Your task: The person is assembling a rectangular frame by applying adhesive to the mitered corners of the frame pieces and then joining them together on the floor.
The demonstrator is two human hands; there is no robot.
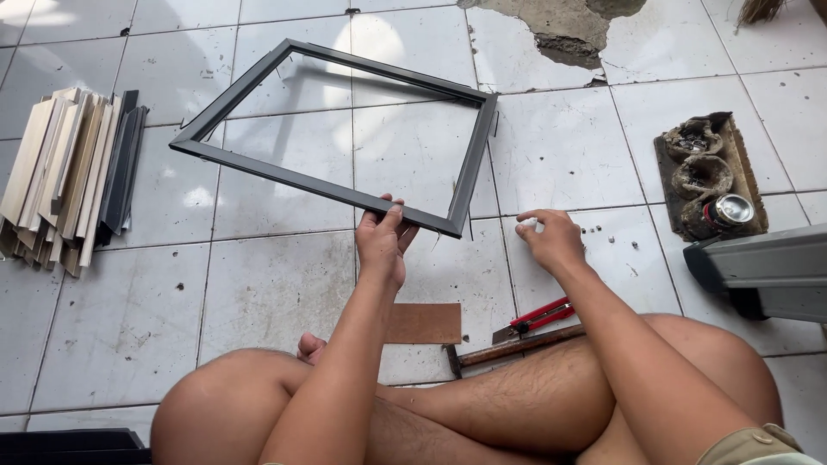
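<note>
A dark grey rectangular frame (258,168) with a clear pane hangs tilted above the white tiled floor. My left hand (383,241) grips its near rail close to the right corner. My right hand (551,239) rests low on the tiles just right of that corner, fingertips pinched together near several small dark screws or nails (594,231) scattered there; whether it holds one is unclear. I sit cross-legged, knees at the bottom of the view.
A stack of pale and dark frame mouldings (69,172) lies far left. Near my legs lie a brown board (422,324), a red cutter (538,317) and a hammer (512,348). A tray with a can (708,176) and a grey machine (762,271) sit right. Broken tile (564,34) at top.
</note>
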